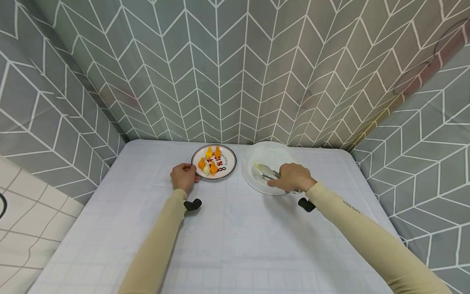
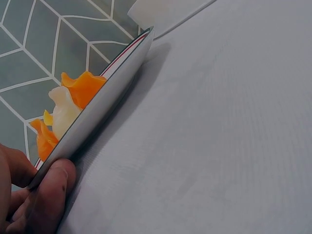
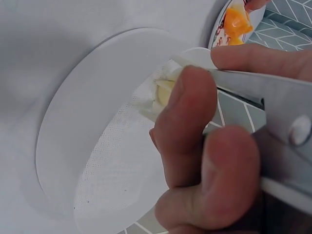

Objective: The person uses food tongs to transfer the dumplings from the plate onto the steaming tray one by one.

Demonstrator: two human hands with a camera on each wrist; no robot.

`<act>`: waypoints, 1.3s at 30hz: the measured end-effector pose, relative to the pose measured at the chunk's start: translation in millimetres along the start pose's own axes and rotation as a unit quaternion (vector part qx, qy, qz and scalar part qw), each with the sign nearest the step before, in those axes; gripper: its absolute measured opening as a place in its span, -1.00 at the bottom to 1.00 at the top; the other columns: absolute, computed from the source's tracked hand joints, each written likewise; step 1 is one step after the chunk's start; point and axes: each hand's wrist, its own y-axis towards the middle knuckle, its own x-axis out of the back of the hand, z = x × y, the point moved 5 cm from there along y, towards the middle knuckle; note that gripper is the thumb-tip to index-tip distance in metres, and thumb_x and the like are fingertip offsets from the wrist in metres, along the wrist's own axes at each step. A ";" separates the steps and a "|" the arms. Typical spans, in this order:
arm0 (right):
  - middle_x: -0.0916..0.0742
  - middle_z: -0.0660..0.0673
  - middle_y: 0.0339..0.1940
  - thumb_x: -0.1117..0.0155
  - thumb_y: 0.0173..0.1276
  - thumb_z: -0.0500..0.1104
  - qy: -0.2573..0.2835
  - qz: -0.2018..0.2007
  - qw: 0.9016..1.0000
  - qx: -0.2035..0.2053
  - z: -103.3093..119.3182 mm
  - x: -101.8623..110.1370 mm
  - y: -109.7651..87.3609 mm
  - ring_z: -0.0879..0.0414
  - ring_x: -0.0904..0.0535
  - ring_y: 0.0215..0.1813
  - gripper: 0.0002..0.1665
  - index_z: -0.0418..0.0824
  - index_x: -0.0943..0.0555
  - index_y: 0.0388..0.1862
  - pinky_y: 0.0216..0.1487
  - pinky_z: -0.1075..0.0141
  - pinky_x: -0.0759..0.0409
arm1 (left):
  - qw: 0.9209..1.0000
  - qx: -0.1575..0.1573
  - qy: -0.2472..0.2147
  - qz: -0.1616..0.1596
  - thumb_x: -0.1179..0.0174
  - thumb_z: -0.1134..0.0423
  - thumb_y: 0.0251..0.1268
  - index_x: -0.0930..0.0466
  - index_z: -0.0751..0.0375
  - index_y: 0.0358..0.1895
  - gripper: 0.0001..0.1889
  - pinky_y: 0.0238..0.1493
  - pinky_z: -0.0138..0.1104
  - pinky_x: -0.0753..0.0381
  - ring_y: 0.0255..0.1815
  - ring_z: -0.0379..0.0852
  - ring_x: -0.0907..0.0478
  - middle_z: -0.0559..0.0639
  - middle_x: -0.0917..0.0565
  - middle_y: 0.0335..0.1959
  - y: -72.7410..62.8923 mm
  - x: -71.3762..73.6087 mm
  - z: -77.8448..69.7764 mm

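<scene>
Tongs (image 3: 287, 97) in the right hand (image 1: 293, 177) seemingly grip a yellowish piece (image 3: 165, 91).

Gry backdrop (image 1: 235, 73), wht tblcloth (image 1: 227, 237)

Fingers (image 3: 192, 95) of the right hand (image 1: 293, 176) partly hide the pale piece (image 3: 163, 91) — and the right wrist view cuts off the tongs (image 3: 287, 109). Lettering (image 1: 220, 163) on the plate (image 1: 231, 161) is too small to read — the left wrist view crops the left hand (image 2: 46, 195)
</scene>
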 end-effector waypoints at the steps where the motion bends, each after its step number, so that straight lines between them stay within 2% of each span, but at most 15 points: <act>1: -0.74 0.03 -0.67 -0.30 0.31 0.36 0.000 0.001 1.000 -0.002 -0.4 -0.4 0.2 0.09 -0.61 -0.55 -0.44 -0.09 -0.65 -0.50 -0.55 0.26 -0.45 | 1.000 0.000 -0.001 0.000 -0.18 0.22 0.58 -0.62 0.36 0.19 -0.68 -0.50 -0.46 -0.73 -0.62 -0.23 -0.66 0.21 -0.73 -0.19 0.1 -0.2 0.3; 14: -0.74 0.03 -0.66 -0.30 0.28 0.40 0.003 -0.004 1.000 -0.001 0.2 2.6 -2.7 0.08 -0.62 -0.54 -0.41 -0.09 -0.65 -0.48 -0.55 0.24 -0.46 | 1.000 -0.008 -0.005 -0.008 -0.19 0.22 0.58 -0.63 0.38 0.19 -0.68 -0.52 -0.47 -0.72 -0.64 -0.24 -0.65 0.23 -0.73 -0.19 -0.5 1.0 -0.5; 23: -0.76 0.01 -0.61 -0.27 0.32 0.44 0.020 -0.020 1.000 0.006 1.0 14.1 -9.5 0.08 -0.63 -0.55 -0.36 -0.11 -0.65 -0.48 -0.57 0.26 -0.48 | 1.000 -0.002 -0.003 -0.007 -0.19 0.22 0.59 -0.62 0.38 0.21 -0.67 -0.51 -0.45 -0.74 -0.63 -0.23 -0.67 0.23 -0.73 -0.17 0.7 -0.2 2.1; 31: -0.69 -0.04 -0.48 -0.29 0.30 0.46 0.045 -0.080 0.996 0.017 31.4 24.4 -19.9 0.05 -0.62 -0.49 -0.33 -0.14 -0.55 -0.34 -0.54 0.22 -0.46 | 1.000 -0.012 -0.004 -0.011 -0.20 0.24 0.58 -0.63 0.39 0.19 -0.68 -0.52 -0.45 -0.73 -0.64 -0.24 -0.66 0.26 -0.73 -0.15 1.4 2.1 -1.0; 39: -0.63 -0.02 -0.47 -0.31 0.29 0.48 0.063 -0.113 0.991 0.043 65.5 9.7 -21.3 0.04 -0.58 -0.43 -0.32 -0.11 -0.53 -0.33 -0.49 0.21 -0.41 | 1.000 0.000 -0.003 -0.005 -0.21 0.21 0.58 -0.64 0.35 0.19 -0.68 -0.51 -0.44 -0.74 -0.63 -0.23 -0.67 0.25 -0.75 -0.13 0.9 0.0 3.2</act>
